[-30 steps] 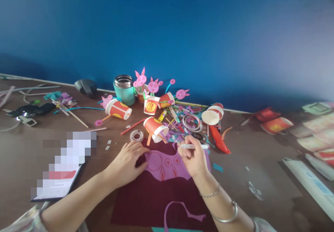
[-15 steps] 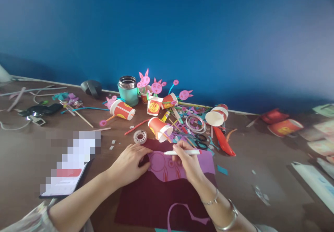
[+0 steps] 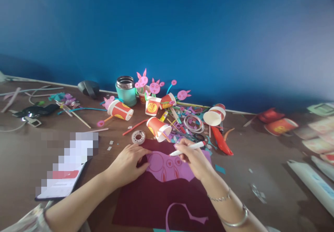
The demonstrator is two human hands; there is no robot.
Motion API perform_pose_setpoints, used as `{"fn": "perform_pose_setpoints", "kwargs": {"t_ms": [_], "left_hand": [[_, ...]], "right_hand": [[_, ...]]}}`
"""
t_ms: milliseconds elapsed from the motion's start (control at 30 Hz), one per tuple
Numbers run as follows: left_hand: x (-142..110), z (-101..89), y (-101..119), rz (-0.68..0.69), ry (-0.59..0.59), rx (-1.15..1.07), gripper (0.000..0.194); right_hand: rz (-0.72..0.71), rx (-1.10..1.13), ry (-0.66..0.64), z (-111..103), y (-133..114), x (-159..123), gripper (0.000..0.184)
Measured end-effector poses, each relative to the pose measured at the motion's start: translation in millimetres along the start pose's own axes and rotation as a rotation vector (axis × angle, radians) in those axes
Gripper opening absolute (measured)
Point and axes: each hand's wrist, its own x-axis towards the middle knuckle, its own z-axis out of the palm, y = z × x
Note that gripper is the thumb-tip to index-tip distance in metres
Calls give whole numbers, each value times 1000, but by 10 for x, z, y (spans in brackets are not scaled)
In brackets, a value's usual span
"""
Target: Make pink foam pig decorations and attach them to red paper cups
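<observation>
Where the purple paper [image 3: 168, 171] lies on the dark red sheet [image 3: 153, 200], we have red outlines drawn across it. Our left hand [image 3: 130, 164] rests at the paper's left end, thumb and forefinger spread apart. Our right hand [image 3: 192, 158] grips the white marker [image 3: 196, 145], tip just above a small circle; we cannot tell whether it touches. For clean lines, we should press the paper flat, hold the marker at a steady slant and leave cutting room between shapes. At the sheet's far edge lie the tape roll [image 3: 138, 137] and a tipped paper cup [image 3: 156, 126].
</observation>
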Motion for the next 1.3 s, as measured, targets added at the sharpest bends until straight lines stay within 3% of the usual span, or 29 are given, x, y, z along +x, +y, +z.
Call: {"fn": "perform_pose_setpoints", "kwargs": {"t_ms": [67,167,300,467,667,1300], "left_hand": [[1,10,-5,5,10,-2,26],[0,26,-23,12,23,-3,27],[-9,46,-57,34,32,3,29],[-24,57,-71,50,55,12,31],[-29,57,-66,58,59,16,28],[-20,37,-52,50,47,19,30]], "right_hand": [[1,-69,-44,113,33,-28,28],[-109,-195,-42,252,129,-39,29],[-230,-314,-54,273,289,4,22],[-227,-382,-87,239,376,15,23],[-224,-460,-124,281,293,-47,23],[-217,-488,-129,302,277,-69,21]]}}
